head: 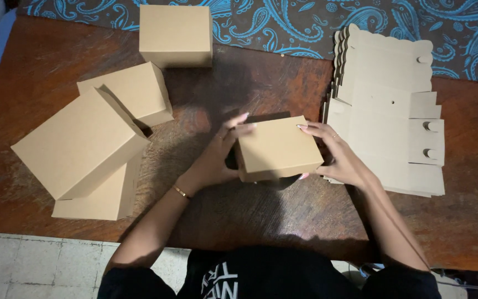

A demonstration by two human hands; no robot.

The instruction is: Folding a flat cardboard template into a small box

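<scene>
I gripped the small cardboard box [279, 147] between my left hand [217, 158] and right hand [338, 155] above the table [239, 83], beside the flat box blanks [385, 111].

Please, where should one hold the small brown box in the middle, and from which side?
Hold the small box by its two short side walls, coming from left and right. The left hand and right hand already grip it so; its flat lid offers no edge.
</scene>
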